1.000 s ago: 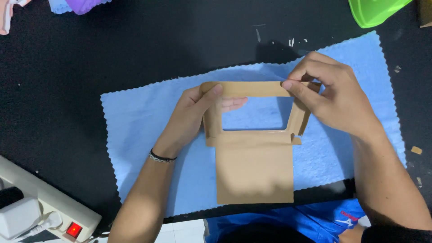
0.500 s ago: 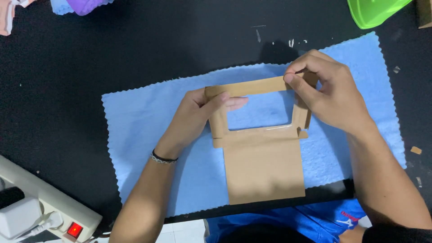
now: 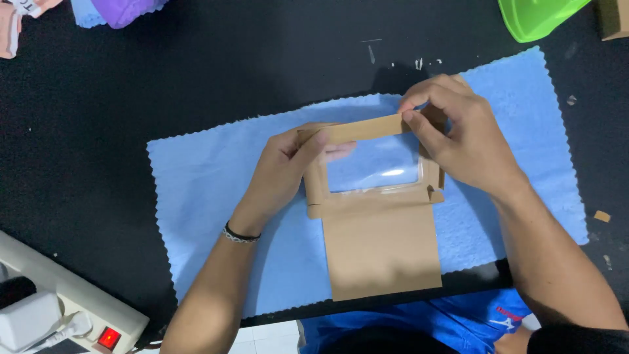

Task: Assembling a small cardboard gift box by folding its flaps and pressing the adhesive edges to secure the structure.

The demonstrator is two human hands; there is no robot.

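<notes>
At mid-frame, over the blue cloth (image 3: pixel 209 196), the left hand (image 3: pixel 282 174) and right hand (image 3: pixel 462 141) pinch opposite ends of the brown windowed cardboard box's (image 3: pixel 383 249) far flap, fingers closed on it, steadying its fold.

The cardboard box (image 3: pixel 383 252) is plain brown with a clear, glossy window (image 3: pixel 373 164). Under it my cloth (image 3: pixel 209 190) is light blue with zigzag edges, on a black worktop (image 3: pixel 131 85). Beyond the cloth sit a bright green container (image 3: pixel 537 16) and a purple thing (image 3: pixel 124 10).

A black table (image 3: pixel 164 78) under even light, perhaps white floor tiles (image 3: pixel 268 335) below.
</notes>
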